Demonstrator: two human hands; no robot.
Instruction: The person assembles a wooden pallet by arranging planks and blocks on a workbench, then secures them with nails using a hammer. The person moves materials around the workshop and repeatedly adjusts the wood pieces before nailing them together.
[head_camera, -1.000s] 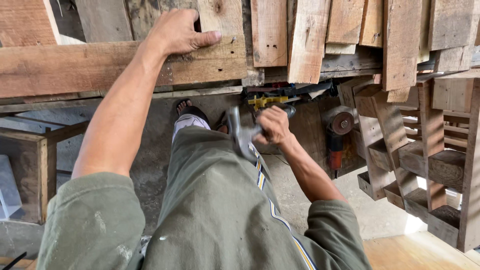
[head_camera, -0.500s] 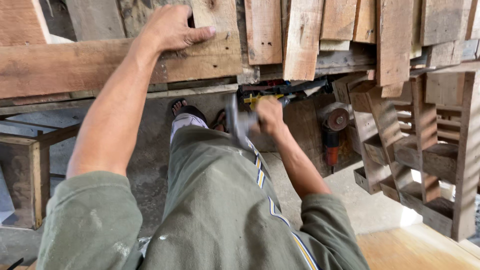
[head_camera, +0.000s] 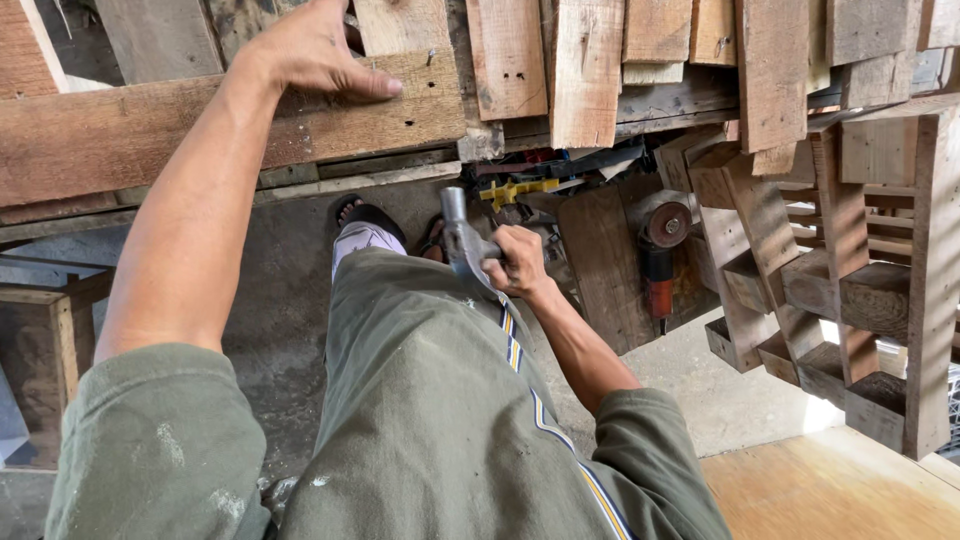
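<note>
With the reddish plank (head_camera: 150, 130) pinned flat under the open left hand (head_camera: 310, 50), the hammer (head_camera: 462, 245), gripped firmly in the closed right hand (head_camera: 515, 262) at five o'clock, is best swung squarely.

Floor (head_camera: 270, 330) was grey concrete, dusty. Plywood sheet (head_camera: 840, 490) lay bottom right, sunlit. Pallet (head_camera: 850, 290) stood on edge at right. Angle grinder (head_camera: 660, 250) and yellow clamp (head_camera: 520, 190) lay on floor under boards.

Rough, weathered wooden plank (head_camera: 250, 125) at upper left; dull grey metal hammer head (head_camera: 460, 240) at centre; matt olive cloth trousers (head_camera: 440, 400).
</note>
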